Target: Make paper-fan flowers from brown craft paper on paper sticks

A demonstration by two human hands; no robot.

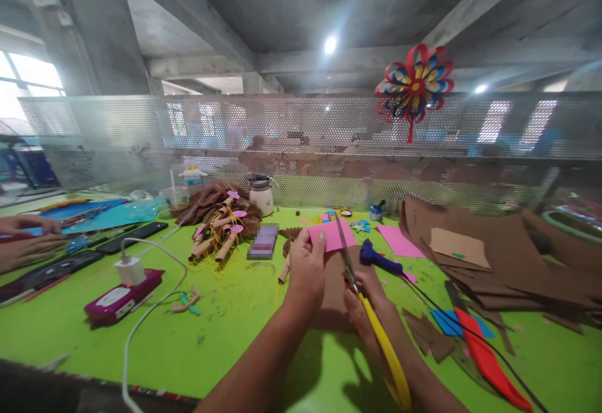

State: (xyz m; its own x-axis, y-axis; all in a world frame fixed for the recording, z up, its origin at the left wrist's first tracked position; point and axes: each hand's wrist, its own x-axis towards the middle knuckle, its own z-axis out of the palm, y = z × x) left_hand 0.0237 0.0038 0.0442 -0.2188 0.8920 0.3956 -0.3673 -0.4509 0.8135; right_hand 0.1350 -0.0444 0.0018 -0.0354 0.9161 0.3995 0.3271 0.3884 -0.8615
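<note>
My left hand (pixel 306 270) pinches a small pink foam sheet (pixel 330 235) by its lower left corner and holds it up over the green table (pixel 226 331). In my right hand (pixel 367 303) are yellow-handled scissors (pixel 376 331), with the blades (pixel 345 251) pointing up and away along the sheet's right side. A brown foam sheet (pixel 335 287) lies on the table under both hands.
A blue glue gun (pixel 379 258) and more pink sheets (pixel 399 242) lie just right of my hands. Brown sheets (pixel 498 256) are stacked at right, rolled brown pieces (pixel 219 228) at centre left. A charger on a pink box (pixel 123 294) sits at left. Another person's hands (pixel 26 240) rest at the far left edge.
</note>
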